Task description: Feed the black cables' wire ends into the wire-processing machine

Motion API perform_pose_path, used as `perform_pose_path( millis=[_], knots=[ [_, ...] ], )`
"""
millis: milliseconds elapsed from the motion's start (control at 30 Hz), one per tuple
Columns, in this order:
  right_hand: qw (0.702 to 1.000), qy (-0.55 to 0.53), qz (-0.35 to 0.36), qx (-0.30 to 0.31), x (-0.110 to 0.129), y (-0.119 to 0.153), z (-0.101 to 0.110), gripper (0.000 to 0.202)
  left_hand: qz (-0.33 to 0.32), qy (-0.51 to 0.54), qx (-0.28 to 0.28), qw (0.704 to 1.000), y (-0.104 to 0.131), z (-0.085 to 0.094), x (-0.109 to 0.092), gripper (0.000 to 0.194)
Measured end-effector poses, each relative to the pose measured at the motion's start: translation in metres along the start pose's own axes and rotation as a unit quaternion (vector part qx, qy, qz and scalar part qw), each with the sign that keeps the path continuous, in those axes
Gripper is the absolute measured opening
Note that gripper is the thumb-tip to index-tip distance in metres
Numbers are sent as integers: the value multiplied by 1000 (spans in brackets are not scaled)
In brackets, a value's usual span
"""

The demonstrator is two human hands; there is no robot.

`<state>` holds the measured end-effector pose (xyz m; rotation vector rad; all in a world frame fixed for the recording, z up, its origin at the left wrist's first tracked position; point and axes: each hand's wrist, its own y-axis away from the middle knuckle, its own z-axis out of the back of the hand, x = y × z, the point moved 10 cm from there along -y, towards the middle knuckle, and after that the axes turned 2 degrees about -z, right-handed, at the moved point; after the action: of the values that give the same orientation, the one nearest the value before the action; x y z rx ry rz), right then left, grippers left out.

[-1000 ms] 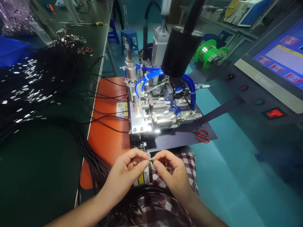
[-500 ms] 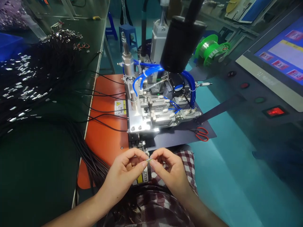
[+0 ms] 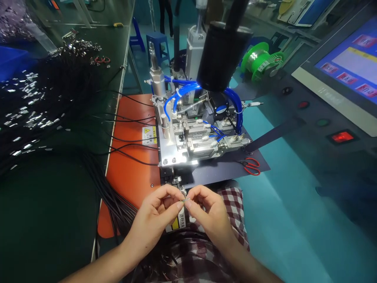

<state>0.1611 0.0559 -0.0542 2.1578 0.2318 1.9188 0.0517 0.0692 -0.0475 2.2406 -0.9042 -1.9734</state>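
Note:
Thin wire ends [image 3: 185, 200], small and pale, show between the fingertips of my two hands. My left hand [image 3: 160, 208] pinches them from the left with thumb and forefinger. From the right, my right hand [image 3: 207, 206] pinches them the same way, the fingertips of both hands almost touching. Both hands are just in front of the metal track of a machine [image 3: 200, 145] with blue air tubes. Below them is a label [image 3: 176, 224] with yellow on it, partly covered by my left hand. Where the wires run inside my palms is hidden.
Black cables lie on an orange plate [image 3: 126, 157] and in a bundle [image 3: 118, 204] at left. Red-handled scissors [image 3: 251, 166] rest on the dark plate. A control panel [image 3: 332, 98] stands at right, a green spool [image 3: 259, 61] behind. A person's legs [image 3: 166, 17] show far back.
Less of the wire ends shows between my fingertips, which have drawn slightly closer together. The view has shifted a little. A person's legs show more clearly in the background.

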Motion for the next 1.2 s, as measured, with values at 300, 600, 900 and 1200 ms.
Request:
perform_pose_path(
  millis=[300,600,900,1200],
  knots=[
    [1000,18,5,12,4,2,3,8,25,-30,-13,999,-2,2,1,21],
    [987,131,4,95,20,-7,6,10,13,-78,-18,997,0,0,1,14],
    [944,276,108,145,50,-2,-3,17,14,-120,15,993,1,-6,4,15],
    [909,347,159,169,62,1,-13,16,8,-136,23,990,1,-11,2,14]
  ],
)
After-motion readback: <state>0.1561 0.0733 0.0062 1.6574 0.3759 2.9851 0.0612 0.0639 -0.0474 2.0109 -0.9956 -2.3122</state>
